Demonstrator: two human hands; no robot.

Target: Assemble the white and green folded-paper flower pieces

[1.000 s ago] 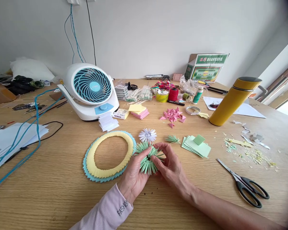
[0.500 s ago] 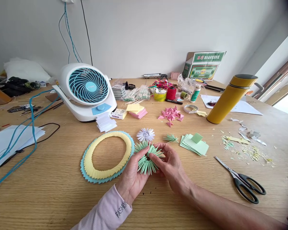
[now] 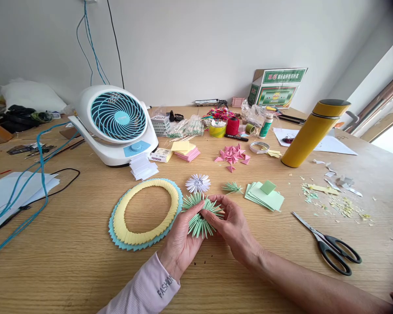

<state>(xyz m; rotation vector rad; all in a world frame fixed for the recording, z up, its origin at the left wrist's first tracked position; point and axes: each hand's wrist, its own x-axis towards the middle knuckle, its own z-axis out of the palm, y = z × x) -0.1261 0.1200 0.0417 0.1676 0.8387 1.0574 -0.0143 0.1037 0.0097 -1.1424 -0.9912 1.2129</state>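
A round green paper flower (image 3: 201, 226) made of many thin folded spikes is held just above the table. My left hand (image 3: 186, 231) grips its left side, thumb laid over the top towards the centre. My right hand (image 3: 231, 226) pinches the right side, with the thumb near the central hole; its other fingers are partly hidden behind. Just beyond the hands lies a white spiky paper flower (image 3: 198, 183). A small green folded spiky piece (image 3: 232, 188) rests to its right, beside a stack of green paper sheets (image 3: 264, 197).
A yellow and blue paper ring (image 3: 118, 218) lies left of my hands. Black-handled scissors (image 3: 327, 244) and paper scraps (image 3: 343, 208) are on the right. Farther back stand a fan (image 3: 118, 117), pink folded pieces (image 3: 233, 155), a yellow flask (image 3: 311, 135) and a box (image 3: 278, 89).
Both hands keep hold of the green paper flower in nearly the same place. The whole view has shifted very slightly; nothing else visibly differs.
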